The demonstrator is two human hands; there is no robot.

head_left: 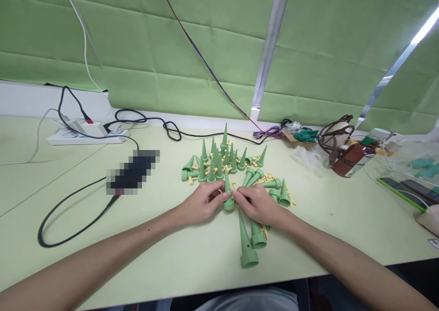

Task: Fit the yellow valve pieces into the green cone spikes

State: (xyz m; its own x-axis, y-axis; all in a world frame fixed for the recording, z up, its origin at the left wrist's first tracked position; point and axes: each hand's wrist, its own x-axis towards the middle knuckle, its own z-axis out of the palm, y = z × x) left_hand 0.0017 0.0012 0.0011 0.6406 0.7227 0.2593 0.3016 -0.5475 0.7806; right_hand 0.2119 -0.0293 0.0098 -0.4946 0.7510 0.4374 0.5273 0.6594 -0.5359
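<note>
Person's clothed lap (247, 299) at bottom center, against the front of the pale table (137, 265). Lower center: one loose green cone (248, 247) lies wide end toward the person; a second cone (258, 237) just beside it, partly under the right hand. Center of frame: left hand (206, 202) pinches a held green cone (228, 196), upright, tip up, between thumb and fingers. Right hand (259, 204) meets it from the other side, fingertips closed on a small yellow piece (234, 185) at the cone's side. Right of center, more cones lie or stand among scattered yellow pieces (269, 177). Just beyond the hands, a cone cluster (219, 164), mostly upright, a few tipped over, yellow bits between. Left of center: pixelated black object (132, 174) with cable. Right side: phone-like devices (404, 193), then brown bottle (352, 159) tilted, clear plastic bag (308, 160) near it. Farther back left, white power strip (87, 140). Green curtain (137, 50) fills the top, red-blue wire (202, 57) in front.
</note>
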